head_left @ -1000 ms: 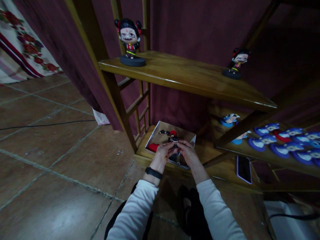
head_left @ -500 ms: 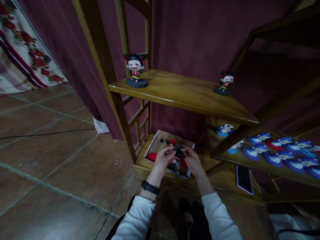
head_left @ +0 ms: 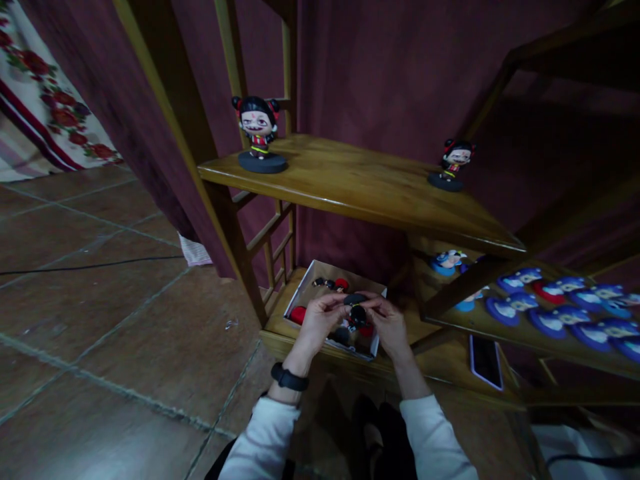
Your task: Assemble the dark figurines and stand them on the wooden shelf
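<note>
Between my two hands is a small black-haired figurine (head_left: 357, 313) on a dark round base, held over an open white box (head_left: 306, 283). My left hand (head_left: 320, 320) pinches it from the left, and a black band circles that wrist. From the other side my right hand (head_left: 387, 321) grips the same figurine. Its front is hidden from me. Inside the box lie red and black figurine pieces (head_left: 299, 315), partly covered by my hands. The box rests on the low wooden shelf (head_left: 280, 333).
Two figurines with black hair buns, a left one (head_left: 259, 133) and a right one (head_left: 454, 163), stand on the upper shelf (head_left: 350, 177). Several blue figurines (head_left: 555, 317) crowd the right shelf. A phone (head_left: 486, 362) lies below them. A dark cable (head_left: 90, 267) crosses the tiled floor.
The view has shifted slightly. The figurine in my hands has turned a little, so more of its dark base and black head shows. Both hands still hold it over the box.
</note>
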